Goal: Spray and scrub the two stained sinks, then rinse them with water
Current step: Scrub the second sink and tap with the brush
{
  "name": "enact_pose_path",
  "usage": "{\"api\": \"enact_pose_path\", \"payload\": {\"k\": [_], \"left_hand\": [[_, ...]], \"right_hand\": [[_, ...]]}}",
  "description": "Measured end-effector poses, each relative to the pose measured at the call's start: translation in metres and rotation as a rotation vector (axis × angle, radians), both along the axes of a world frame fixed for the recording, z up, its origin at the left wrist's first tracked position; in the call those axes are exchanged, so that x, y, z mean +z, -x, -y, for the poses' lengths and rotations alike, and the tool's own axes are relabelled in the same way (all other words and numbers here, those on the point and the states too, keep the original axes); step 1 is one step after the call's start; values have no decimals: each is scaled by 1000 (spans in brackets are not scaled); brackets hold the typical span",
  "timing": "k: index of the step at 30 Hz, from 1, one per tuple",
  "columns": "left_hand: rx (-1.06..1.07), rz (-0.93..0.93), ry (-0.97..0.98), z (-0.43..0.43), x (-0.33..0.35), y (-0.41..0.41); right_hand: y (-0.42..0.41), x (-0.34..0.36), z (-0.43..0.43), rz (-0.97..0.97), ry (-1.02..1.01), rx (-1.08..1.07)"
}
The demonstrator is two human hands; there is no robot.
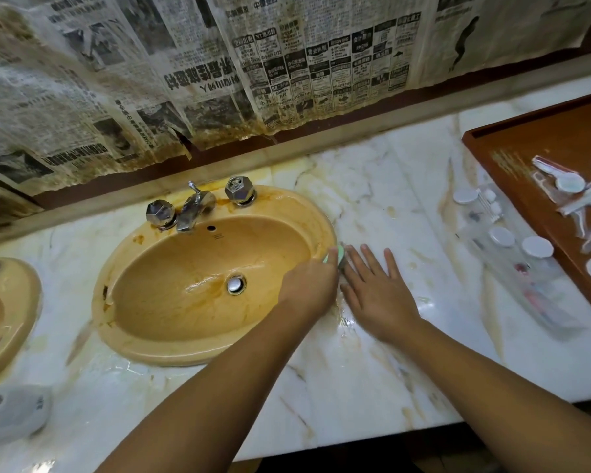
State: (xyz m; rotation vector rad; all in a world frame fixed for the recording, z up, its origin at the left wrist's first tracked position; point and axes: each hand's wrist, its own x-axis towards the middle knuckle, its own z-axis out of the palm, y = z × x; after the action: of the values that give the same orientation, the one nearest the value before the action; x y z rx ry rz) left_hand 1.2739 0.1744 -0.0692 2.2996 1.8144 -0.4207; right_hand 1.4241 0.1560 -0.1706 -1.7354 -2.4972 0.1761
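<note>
The big sink point(171, 349) was yellow-brown with stains, and its bowl looked wet around the drain point(236, 284). The left hand point(309, 285) was at the sink's right rim. Its grip was closed round a green sponge point(335, 257), which pressed on the spot where the rim meets the worktop point(355, 370). I think this was the scrubbing step, working on dirt stuck along that edge. The right hand point(377, 291) lay flat on the worktop just right of the sink, with straight fingers and nothing in its grip. It was likely put there to hold the body steady while the other hand pushed hard. The tap point(193, 208) stood at the back of the sink and no water came from it, so the rinse looked not yet done. A second sink point(24, 312), also stained, sat well left of the big sink. A brown tray point(526, 141) with small packets sat far right of the sink, maybe to keep them dry.
</note>
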Motion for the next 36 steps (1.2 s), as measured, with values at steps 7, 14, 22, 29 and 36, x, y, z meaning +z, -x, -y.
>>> {"api": "enact_pose_path", "payload": {"k": [7, 14, 22, 29, 36], "left_hand": [[25, 16, -90, 18, -5, 24], [25, 88, 19, 16, -5, 55], [111, 186, -43, 7, -25, 53], [45, 64, -38, 29, -16, 60], [-139, -67, -17, 71, -2, 92]], "right_hand": [[-1, 1, 16, -24, -11, -51], [5, 3, 15, 1, 23, -72], [34, 10, 9, 53, 54, -125], [40, 6, 13, 50, 67, -155], [68, 0, 55, -4, -39, -201]]}}
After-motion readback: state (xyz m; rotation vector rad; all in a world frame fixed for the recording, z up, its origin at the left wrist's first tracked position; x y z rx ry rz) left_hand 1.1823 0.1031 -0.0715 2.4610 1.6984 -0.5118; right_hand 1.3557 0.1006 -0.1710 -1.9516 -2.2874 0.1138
